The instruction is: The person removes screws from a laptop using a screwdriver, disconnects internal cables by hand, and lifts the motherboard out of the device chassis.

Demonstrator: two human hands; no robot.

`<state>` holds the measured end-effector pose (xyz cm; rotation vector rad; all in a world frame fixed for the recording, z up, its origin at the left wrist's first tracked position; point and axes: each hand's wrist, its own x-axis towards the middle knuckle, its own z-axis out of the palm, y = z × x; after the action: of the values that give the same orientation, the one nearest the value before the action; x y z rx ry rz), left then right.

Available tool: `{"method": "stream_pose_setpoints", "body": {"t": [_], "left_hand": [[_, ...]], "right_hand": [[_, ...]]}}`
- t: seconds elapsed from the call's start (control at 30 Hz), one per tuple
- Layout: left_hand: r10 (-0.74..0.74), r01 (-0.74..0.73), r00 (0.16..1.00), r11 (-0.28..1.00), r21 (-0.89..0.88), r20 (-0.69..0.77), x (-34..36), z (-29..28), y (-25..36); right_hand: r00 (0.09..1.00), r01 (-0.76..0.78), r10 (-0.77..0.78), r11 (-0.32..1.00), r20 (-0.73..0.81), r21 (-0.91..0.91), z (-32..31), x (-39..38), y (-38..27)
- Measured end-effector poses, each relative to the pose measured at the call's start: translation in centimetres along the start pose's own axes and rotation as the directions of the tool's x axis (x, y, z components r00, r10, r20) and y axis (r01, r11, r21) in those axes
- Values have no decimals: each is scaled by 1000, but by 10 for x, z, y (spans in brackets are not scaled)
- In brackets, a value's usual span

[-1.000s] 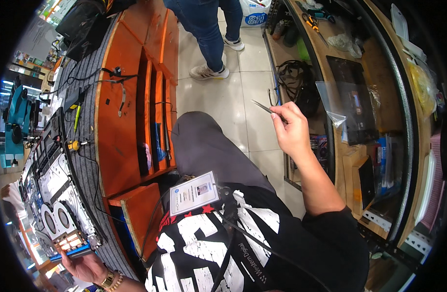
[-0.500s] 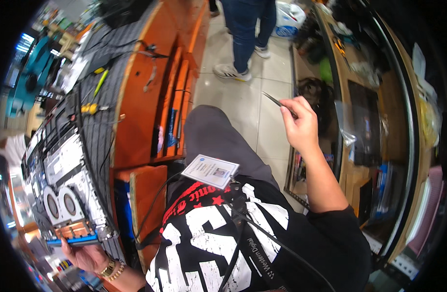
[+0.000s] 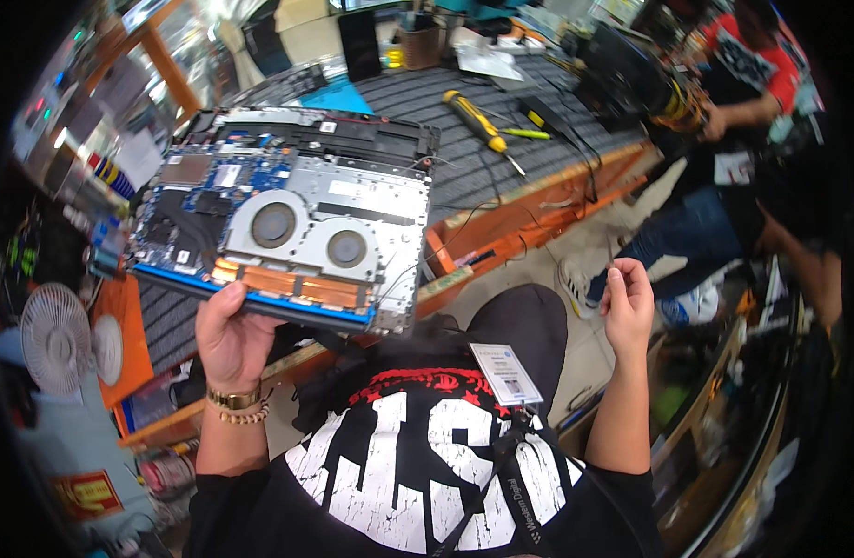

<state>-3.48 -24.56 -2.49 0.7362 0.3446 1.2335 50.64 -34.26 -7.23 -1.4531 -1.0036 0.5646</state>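
Note:
My left hand [image 3: 231, 339] grips the near edge of an opened laptop base [image 3: 352, 191], which shows a blue circuit board, two round fans and a copper heat pipe along a blue strip; its thumb lies on that strip. At the right, my right hand [image 3: 628, 307] is closed on thin tweezers [image 3: 611, 262], seen small and nearly end-on, well apart from the laptop. Beyond the laptop, a yellow-black screwdriver [image 3: 473, 121] and a green pen-like tool [image 3: 529, 134] lie on the striped bench mat [image 3: 478, 181].
A person in red and black [image 3: 761, 70] handles dark equipment [image 3: 617, 74] at the bench's right. Another person's jeans-clad legs [image 3: 650, 246] stand beside orange drawers [image 3: 557, 223]. A white fan [image 3: 55, 335] stands at left; shelving [image 3: 724, 418] runs along the right.
My view has swung left toward the bench, so the laptop now shows broadside, higher in the picture. Both hands keep their holds. The person in red has come into view.

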Motion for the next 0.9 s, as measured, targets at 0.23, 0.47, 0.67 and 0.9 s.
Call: {"method": "stream_pose_setpoints", "body": {"t": [0.23, 0.47, 0.67, 0.9], "left_hand": [[4, -21, 981, 996, -86, -194, -8, 6, -18], [28, -49, 961, 996, -70, -274, 8, 11, -51], [51, -81, 939, 994, -73, -341, 25, 21, -69], [21, -89, 912, 985, -145, -411, 47, 21, -88]], "right_hand": [[967, 212, -158, 936, 201, -282, 78, 128, -1], [928, 366, -248, 748, 279, -553, 149, 237, 21], [899, 436, -298, 549, 321, -713, 182, 253, 17], [832, 555, -417, 646, 366, -525, 205, 214, 0]]}}
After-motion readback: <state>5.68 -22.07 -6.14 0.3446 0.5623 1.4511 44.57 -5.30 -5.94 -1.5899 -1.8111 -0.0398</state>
